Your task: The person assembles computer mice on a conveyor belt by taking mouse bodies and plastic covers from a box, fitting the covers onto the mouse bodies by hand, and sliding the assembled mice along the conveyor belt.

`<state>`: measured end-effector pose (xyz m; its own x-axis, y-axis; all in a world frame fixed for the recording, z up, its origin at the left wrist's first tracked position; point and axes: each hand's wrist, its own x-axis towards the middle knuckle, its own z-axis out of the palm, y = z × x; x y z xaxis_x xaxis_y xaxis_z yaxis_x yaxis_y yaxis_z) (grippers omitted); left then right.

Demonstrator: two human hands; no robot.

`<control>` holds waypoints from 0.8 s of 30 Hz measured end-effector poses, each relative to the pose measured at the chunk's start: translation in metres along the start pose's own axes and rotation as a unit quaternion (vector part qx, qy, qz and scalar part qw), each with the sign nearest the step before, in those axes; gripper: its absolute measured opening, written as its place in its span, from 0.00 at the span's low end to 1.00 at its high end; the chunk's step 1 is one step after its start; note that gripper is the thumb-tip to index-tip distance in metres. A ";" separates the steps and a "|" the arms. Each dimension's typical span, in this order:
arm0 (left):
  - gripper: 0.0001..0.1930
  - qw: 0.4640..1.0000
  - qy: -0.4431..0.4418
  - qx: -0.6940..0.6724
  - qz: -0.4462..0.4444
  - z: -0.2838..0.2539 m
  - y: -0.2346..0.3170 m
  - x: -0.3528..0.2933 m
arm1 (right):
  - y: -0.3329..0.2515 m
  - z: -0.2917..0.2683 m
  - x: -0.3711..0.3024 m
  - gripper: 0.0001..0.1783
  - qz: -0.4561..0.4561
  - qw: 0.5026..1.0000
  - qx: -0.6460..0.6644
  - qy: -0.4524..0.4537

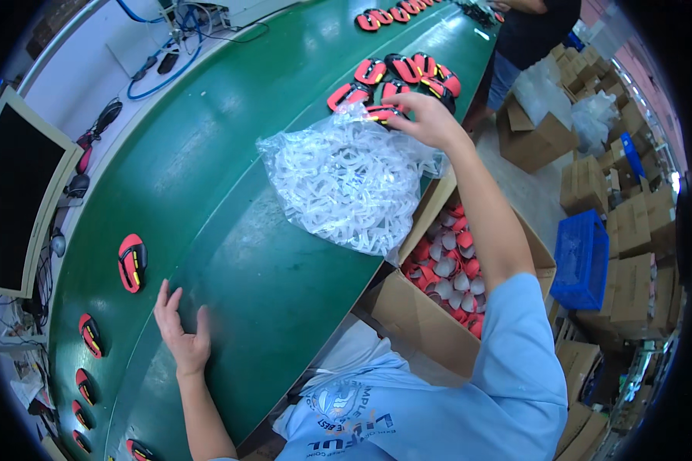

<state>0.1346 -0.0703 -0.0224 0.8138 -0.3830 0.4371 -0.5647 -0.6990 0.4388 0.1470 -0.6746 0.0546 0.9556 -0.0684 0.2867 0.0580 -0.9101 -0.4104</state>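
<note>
My right hand (430, 121) reaches over the far edge of a clear plastic bag (346, 184) full of translucent white plastic pieces. Its thumb and fingers close around a red-and-black oval plastic part (384, 114) at the near side of a cluster of similar parts (404, 69). My left hand (183, 336) hovers low over the green belt (261, 323), fingers apart and holding nothing. Just beyond its fingertips lies a single red-and-black oval part (131, 263) with a small yellow accent.
Several more such parts (91, 336) line the belt's left side. A cardboard box (415, 315) of red and grey curved pieces stands by my right arm. A monitor (23, 192) and cables border the far left. Cartons, a blue crate (581, 260) and another person (542, 31) are on the right.
</note>
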 end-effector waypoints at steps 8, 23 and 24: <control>0.26 0.999 0.011 -0.015 -0.031 0.009 0.003 -0.008 | 0.026 -0.006 0.032 0.51 0.029 0.991 -0.093 -0.093; 0.44 0.986 -0.078 -0.075 0.123 0.025 0.095 -0.004 | -0.231 0.086 -0.088 0.46 -0.291 0.932 0.141 -0.166; 0.44 0.989 -0.079 -0.065 0.112 0.021 0.084 -0.013 | -0.222 0.084 -0.085 0.41 -0.300 0.929 0.155 -0.150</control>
<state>0.0794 -0.1365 -0.0076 0.6725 -0.6153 0.4114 -0.7372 -0.5072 0.4465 0.0769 -0.4321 0.0482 0.7596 0.5725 0.3085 0.6418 -0.5833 -0.4978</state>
